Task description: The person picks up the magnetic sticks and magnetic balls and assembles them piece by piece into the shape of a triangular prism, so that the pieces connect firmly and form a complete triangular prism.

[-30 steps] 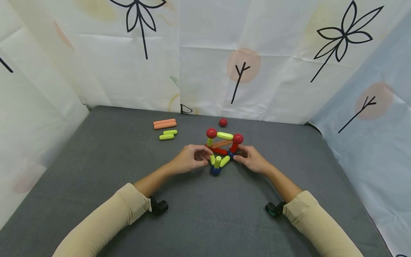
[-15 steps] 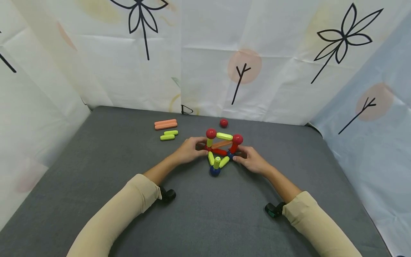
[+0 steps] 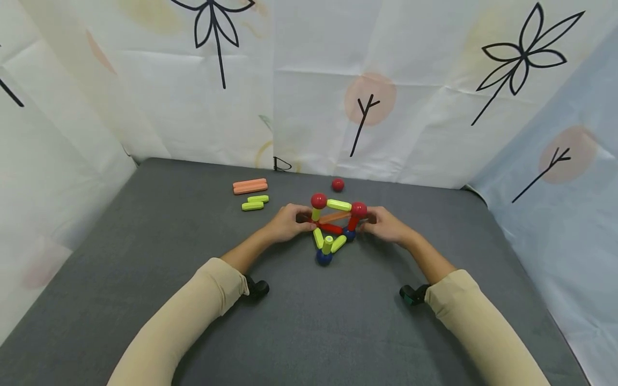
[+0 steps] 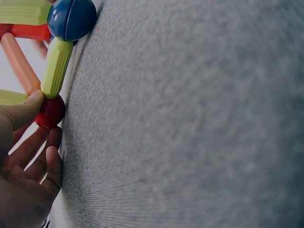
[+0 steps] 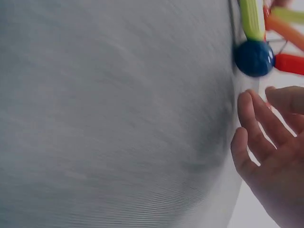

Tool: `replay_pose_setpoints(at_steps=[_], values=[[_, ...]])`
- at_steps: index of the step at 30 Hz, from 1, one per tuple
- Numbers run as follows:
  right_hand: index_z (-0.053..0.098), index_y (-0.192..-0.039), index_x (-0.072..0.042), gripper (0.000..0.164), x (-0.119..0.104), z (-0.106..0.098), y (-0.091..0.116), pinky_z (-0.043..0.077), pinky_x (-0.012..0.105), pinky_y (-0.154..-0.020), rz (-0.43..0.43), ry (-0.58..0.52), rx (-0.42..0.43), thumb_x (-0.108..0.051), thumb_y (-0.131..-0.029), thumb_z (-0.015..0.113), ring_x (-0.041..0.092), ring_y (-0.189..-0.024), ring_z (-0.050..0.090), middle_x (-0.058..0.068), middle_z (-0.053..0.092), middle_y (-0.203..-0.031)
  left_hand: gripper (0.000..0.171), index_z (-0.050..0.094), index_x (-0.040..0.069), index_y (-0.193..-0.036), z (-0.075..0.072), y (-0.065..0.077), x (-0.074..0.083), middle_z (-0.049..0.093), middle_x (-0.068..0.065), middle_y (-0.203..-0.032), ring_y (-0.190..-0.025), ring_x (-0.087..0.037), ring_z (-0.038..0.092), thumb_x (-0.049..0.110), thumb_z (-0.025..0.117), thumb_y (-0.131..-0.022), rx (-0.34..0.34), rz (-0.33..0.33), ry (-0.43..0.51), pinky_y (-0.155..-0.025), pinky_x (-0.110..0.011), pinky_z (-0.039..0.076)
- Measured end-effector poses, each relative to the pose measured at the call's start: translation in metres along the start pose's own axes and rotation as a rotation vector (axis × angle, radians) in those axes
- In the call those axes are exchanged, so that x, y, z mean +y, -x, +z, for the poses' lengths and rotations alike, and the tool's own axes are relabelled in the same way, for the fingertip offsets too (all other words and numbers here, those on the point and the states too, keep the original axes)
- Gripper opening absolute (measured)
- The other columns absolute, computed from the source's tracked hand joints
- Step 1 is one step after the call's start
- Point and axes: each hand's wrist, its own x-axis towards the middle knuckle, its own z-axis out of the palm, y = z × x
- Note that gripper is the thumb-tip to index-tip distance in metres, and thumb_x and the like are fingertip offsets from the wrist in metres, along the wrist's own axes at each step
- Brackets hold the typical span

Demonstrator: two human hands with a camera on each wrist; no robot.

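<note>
A frame of magnetic rods and balls stands on the table between both hands in the head view. Two red balls [image 3: 318, 201] top it, joined by a lime rod [image 3: 339, 205]; blue balls [image 3: 324, 257] sit at its front and right corners. At the left base corner my left hand [image 3: 286, 223] pinches a red ball [image 4: 51, 112], thumb above and fingers below it, where lime and orange rods meet. My right hand [image 3: 388, 225] is by the right corner, its fingers loosely bent and apart from the blue ball [image 5: 254, 58] in the right wrist view.
Behind the frame lies a loose red ball [image 3: 338, 184]. To the left are two orange rods [image 3: 250, 186] and two short lime rods [image 3: 252, 206]. A patterned white cloth [image 3: 309, 118] hangs along the back edge of the grey table [image 3: 328, 321].
My left hand has moved forward, from the front left rod to the red base ball, and holds it. My right hand has drawn back from the blue ball and shifted slightly right and away.
</note>
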Motion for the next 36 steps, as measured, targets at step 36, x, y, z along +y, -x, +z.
replay_pose_setpoints(at_steps=[36], values=[[0.052, -0.137, 0.006, 0.040, 0.009, -0.005, -0.093, 0.035, 0.055, -0.108, -0.049, 0.163, 0.180, 0.004, -0.097, 0.053, 0.043, -0.126, 0.047, 0.029, 0.051, -0.138, 0.035, 0.067, 0.002, -0.124, -0.004, -0.003, -0.001, 0.069, -0.009, -0.117, -0.109, -0.021, 0.062, 0.015, 0.073, -0.092, -0.023, -0.019, -0.043, -0.098, -0.038, 0.048]])
